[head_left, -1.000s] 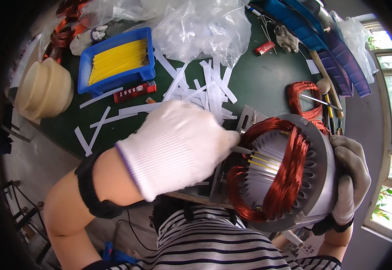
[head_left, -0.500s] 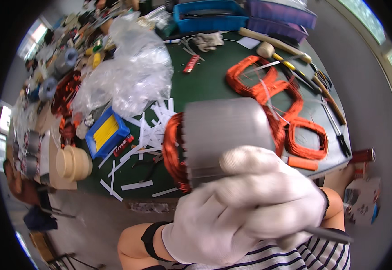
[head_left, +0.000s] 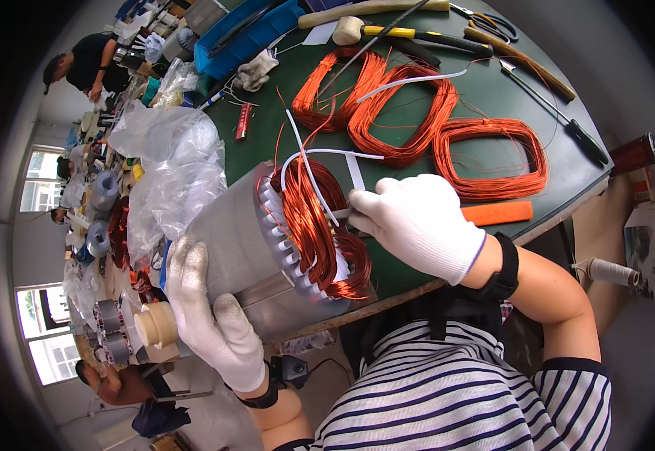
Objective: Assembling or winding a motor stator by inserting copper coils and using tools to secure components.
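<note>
A grey metal motor stator (head_left: 226, 229) lies on its side on the green table (head_left: 267, 105). Reddish copper windings (head_left: 305, 218) bulge from its slotted end, where white insulation pieces line the slots. My left hand (head_left: 211, 308), in a white glove, grips the stator's outer left side, thumb apart from the fingers. Beside the windings, my gloved right hand (head_left: 421, 225) is pinched closed; a short grey end shows at its fingertips, too little to name. White sleeving tubes (head_left: 327, 152) cover some wire leads above the windings.
Several orange-red copper wire coils (head_left: 489, 161) lie behind my right hand, near a mallet (head_left: 350, 30) and a screwdriver (head_left: 586, 143). An orange strip (head_left: 499, 213) sits by the table edge. Crumpled clear plastic (head_left: 169, 154) and a cream flanged cylinder (head_left: 156, 325) are at left. Another person (head_left: 90, 64) stands far off.
The stator has turned, its winding end now facing right instead of left. My hands have separated to either side of it. The view has swung round, and the far coils appear shifted left.
</note>
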A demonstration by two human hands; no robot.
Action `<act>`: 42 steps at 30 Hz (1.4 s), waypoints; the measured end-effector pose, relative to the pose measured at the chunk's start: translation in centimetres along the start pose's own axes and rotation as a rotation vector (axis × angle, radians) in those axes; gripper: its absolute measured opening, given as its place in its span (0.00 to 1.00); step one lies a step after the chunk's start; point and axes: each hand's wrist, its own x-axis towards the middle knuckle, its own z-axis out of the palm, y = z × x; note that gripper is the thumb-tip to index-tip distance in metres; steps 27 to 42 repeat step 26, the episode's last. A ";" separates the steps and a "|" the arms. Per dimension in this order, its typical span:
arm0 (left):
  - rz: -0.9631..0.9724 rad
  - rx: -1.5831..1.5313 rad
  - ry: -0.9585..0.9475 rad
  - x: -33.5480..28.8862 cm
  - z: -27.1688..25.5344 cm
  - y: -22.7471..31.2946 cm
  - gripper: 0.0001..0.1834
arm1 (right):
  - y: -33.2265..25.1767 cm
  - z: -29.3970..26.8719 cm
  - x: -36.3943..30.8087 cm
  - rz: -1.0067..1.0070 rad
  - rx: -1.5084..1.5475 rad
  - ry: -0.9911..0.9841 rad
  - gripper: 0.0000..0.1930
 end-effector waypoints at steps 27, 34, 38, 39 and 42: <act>0.044 0.013 0.046 0.9 0.4 0.5 0.24 | 1.7 -2.2 2.9 -0.064 0.063 -0.281 0.11; 0.044 0.013 0.046 0.9 0.4 0.5 0.24 | 1.7 -2.2 2.9 -0.064 0.063 -0.281 0.11; 0.044 0.013 0.046 0.9 0.4 0.5 0.24 | 1.7 -2.2 2.9 -0.064 0.063 -0.281 0.11; 0.044 0.013 0.046 0.9 0.4 0.5 0.24 | 1.7 -2.2 2.9 -0.064 0.063 -0.281 0.11; 0.044 0.013 0.046 0.9 0.4 0.5 0.24 | 1.7 -2.2 2.9 -0.064 0.063 -0.281 0.11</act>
